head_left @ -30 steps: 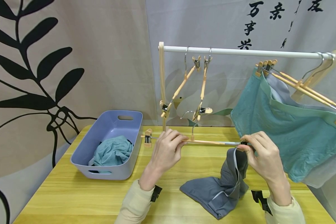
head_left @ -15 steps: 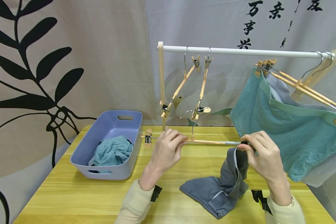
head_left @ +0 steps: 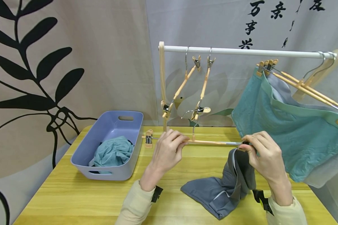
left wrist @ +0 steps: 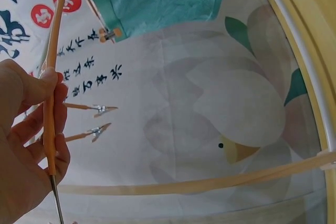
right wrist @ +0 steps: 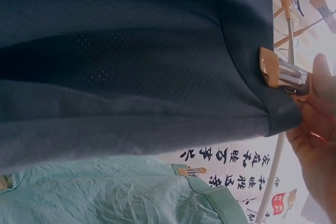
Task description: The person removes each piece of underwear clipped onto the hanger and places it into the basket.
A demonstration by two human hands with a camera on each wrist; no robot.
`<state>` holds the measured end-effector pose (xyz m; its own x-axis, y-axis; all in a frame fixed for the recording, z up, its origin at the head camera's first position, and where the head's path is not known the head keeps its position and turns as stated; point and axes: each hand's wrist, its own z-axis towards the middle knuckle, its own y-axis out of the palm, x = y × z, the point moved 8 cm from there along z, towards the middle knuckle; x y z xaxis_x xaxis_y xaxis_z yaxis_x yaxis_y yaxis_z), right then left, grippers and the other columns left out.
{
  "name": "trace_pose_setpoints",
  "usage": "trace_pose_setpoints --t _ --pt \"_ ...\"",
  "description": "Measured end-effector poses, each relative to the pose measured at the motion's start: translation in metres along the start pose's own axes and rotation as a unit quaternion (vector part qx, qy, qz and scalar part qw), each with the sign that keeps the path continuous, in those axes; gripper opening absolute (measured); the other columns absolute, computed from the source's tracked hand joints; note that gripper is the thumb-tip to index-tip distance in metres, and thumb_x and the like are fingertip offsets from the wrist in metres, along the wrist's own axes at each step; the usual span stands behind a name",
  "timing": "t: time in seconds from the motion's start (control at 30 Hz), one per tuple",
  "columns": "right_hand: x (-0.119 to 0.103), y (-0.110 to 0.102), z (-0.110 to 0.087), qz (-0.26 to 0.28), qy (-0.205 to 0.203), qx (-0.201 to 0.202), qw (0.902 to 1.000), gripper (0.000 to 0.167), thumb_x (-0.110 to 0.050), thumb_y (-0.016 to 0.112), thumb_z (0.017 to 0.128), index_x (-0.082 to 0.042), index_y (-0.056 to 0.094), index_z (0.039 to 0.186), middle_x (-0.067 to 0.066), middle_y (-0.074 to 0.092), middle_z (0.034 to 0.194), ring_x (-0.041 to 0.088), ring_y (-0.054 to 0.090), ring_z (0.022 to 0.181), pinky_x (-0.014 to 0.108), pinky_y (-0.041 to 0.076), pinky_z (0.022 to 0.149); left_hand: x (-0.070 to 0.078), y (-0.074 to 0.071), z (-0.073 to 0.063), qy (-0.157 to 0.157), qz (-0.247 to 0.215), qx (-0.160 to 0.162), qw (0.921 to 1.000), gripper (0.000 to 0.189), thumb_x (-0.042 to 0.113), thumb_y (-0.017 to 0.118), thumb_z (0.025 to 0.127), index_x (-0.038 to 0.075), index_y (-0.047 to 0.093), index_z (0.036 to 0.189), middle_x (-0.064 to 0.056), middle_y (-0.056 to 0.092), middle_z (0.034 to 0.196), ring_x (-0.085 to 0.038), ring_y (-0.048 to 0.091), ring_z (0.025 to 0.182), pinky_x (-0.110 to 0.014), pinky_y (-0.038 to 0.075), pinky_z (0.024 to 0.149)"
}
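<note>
My left hand [head_left: 169, 151] grips the wooden bar of a clip hanger [head_left: 208, 142], level over the table; in the left wrist view its fingers curl round the bar [left wrist: 50, 124]. At the bar's right end my right hand [head_left: 264, 154] pinches the hanger clip [right wrist: 281, 72]. That clip bites the waistband of dark grey shorts [head_left: 228, 193], seen close in the right wrist view. Their lower part lies bunched on the table, while the clipped corner is lifted. The hanger's left clip [head_left: 148, 139] holds nothing.
A blue basket [head_left: 135, 156] with teal clothing [head_left: 114, 153] stands at the left on the wooden table [head_left: 81, 200]. Behind, a white rail [head_left: 242, 52] carries bare hangers [head_left: 205, 81] at left and clipped teal shorts [head_left: 295, 125] at right, close to my right hand.
The clipped side of the grey shorts has spread rightward, below my right hand. A bare hanger on the rail has turned slightly. Both hands stay nearly where they were.
</note>
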<state>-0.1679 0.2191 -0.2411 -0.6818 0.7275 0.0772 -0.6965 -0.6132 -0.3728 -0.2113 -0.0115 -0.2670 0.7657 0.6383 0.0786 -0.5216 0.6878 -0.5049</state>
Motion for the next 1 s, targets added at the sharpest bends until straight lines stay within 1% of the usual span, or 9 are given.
trace_pose_setpoints --t 0.23,0.77,1.0 --pt "-0.0005 -0.0016 0.0001 0.004 -0.004 0.013 0.9999 0.047 -0.036 0.055 0.094 0.006 0.068 0.076 0.016 0.064 0.07 0.027 0.054 0.068 0.03 0.039 0.064 -0.0001 0.0002 0.0001 -0.002 0.0 -0.004 1.0 0.006 0.013 0.067 0.086 0.012 0.073 0.085 0.003 0.068 0.082 -0.013 0.055 0.072 -0.022 0.038 0.061" --pt "-0.002 -0.0039 -0.0002 0.007 -0.002 0.023 0.9997 0.045 -0.033 0.056 0.095 0.007 0.068 0.076 0.018 0.065 0.071 0.029 0.055 0.069 0.031 0.04 0.067 -0.0006 0.0012 -0.0007 -0.003 0.0 -0.005 1.0 0.006 0.013 0.067 0.087 0.012 0.073 0.085 0.003 0.068 0.082 -0.013 0.056 0.073 -0.022 0.039 0.062" --pt "-0.0035 -0.0052 0.0015 0.008 -0.003 0.038 0.9992 0.046 -0.032 0.055 0.095 0.008 0.068 0.075 0.019 0.065 0.07 0.03 0.055 0.068 0.031 0.041 0.067 0.0005 0.0008 0.0 0.001 0.0 -0.001 1.0 0.007 0.014 0.066 0.087 0.012 0.072 0.084 0.003 0.068 0.081 -0.014 0.056 0.072 -0.022 0.039 0.061"
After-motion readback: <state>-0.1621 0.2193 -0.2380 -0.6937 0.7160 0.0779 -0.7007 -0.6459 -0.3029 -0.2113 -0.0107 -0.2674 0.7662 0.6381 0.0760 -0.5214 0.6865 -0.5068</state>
